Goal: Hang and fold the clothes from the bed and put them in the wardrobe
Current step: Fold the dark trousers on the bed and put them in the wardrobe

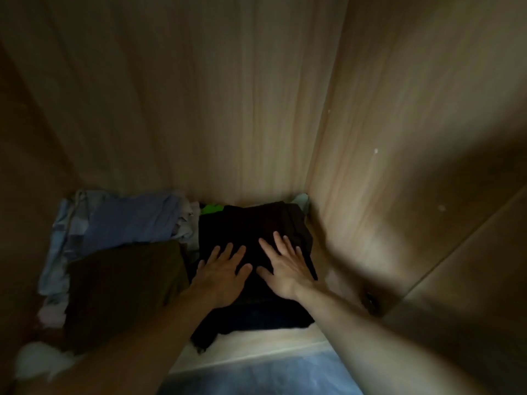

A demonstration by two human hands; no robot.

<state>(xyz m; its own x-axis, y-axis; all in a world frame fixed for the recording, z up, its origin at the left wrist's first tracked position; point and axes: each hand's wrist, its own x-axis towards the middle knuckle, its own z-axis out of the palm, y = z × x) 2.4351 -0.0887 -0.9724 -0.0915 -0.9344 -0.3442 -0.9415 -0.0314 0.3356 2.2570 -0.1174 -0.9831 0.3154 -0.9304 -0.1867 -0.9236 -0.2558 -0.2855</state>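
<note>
Inspector: Head view: left hand [225, 270] and right hand [285, 266] lie flat, fingers straight and gripping nothing, on the black folded garment [256, 220], which sits on the wardrobe shelf [271, 342], right corner.
Clerk: Recommendation?
Inspector: Press evenly; tuck the overhanging front edge inward.

Part of the black folded garment [251, 223] is covered by the left hand [225, 272] and the right hand [285, 266] laid flat on it, and only a scrap of a green item [212, 208] is seen behind it. The blue surface [256, 374] at the bottom edge and the white patch [42, 363] at lower left are too blurred to be identified.
</note>
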